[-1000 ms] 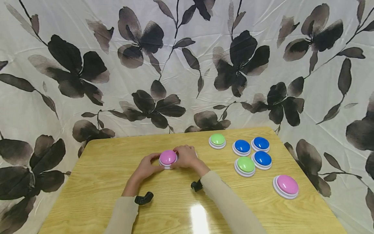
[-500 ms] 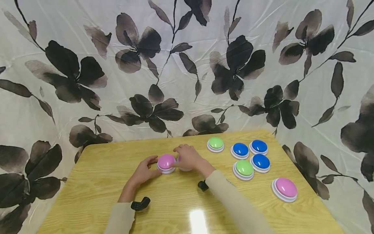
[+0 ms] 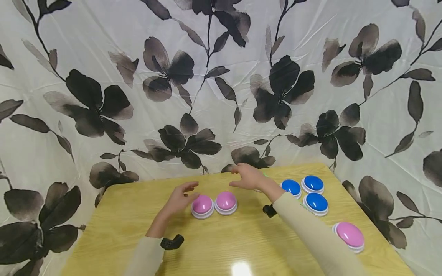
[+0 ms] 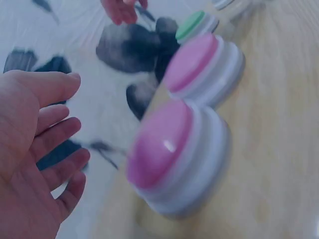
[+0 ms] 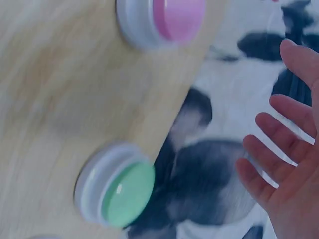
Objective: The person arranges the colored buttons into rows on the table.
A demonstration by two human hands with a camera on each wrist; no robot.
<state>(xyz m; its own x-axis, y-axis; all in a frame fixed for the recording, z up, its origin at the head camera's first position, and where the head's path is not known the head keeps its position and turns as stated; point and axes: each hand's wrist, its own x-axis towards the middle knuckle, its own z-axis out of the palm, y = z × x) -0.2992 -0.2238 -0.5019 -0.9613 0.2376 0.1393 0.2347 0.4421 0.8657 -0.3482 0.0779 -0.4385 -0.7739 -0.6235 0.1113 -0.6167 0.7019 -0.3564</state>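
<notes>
Two pink push buttons with white bases, the left one (image 3: 202, 206) and the right one (image 3: 226, 201), stand side by side on the wooden table. Raised just left of the pair is my left hand (image 3: 178, 197), fingers apart and holding nothing; the left wrist view shows a gap between its fingers and the nearer button (image 4: 162, 144). My right hand (image 3: 251, 177) hovers to the right of the pair, also holding nothing, its fingers spread. In the right wrist view a green button (image 5: 129, 194) lies near that hand; in the head view the hand and forearm mostly cover the green ones.
Three blue buttons, including the rear one (image 3: 313, 183), cluster at the right of the table (image 3: 214, 245). Another pink button (image 3: 350, 234) sits near the right edge. A floral cloth (image 3: 221, 96) hangs behind the table.
Both hands have let go of the pink buttons and lifted off. The right hand has moved right and away, uncovering the second pink button. The head view has tilted slightly upward.
</notes>
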